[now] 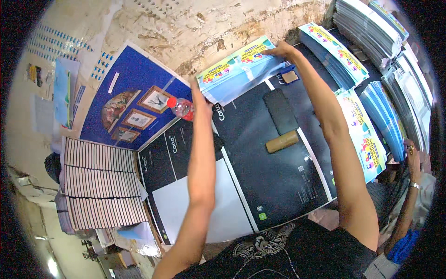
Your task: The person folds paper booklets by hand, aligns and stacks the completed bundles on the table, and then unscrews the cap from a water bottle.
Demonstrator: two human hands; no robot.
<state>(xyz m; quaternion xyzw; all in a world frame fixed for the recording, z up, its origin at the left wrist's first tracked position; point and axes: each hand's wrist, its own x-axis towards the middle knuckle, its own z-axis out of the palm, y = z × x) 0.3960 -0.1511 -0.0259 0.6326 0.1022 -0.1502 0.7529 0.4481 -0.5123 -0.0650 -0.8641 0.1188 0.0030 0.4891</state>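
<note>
"Stained, peeling wall (176, 23) across twelve o'clock, and a black table (246, 186) below it. What is being handled?"

"One stack of booklets (241, 76), at twelve o'clock near the wall, its pale blue edges facing the wearer and a bright printed cover on top."

"And the hands?"

"Well apart, one at each end. At one o'clock the right hand (282, 49) has its fingers clasped over the stack's far right corner. At eleven the left hand (199, 95) is against the left end; its fingers are mostly hidden, so I cannot tell how tightly it grips."

"Any containers?"

"Just beside the left wrist, at ten o'clock, a clear bottle (182, 109) with a red cap on. The arm covers part of it, so I cannot tell what is inside. Between one and two, a small blue case (290, 76) lies with a tan pad showing in it."

"Anything nearer the middle?"

"At two, a dark oblong block (280, 111); at three, a brown cylinder (282, 142). A white sheet (200, 204) lies towards seven."

"And further out?"

"At three, by the rim, a co-worker's hand (411, 151) beside a blue-edged pile (383, 118)."
</note>
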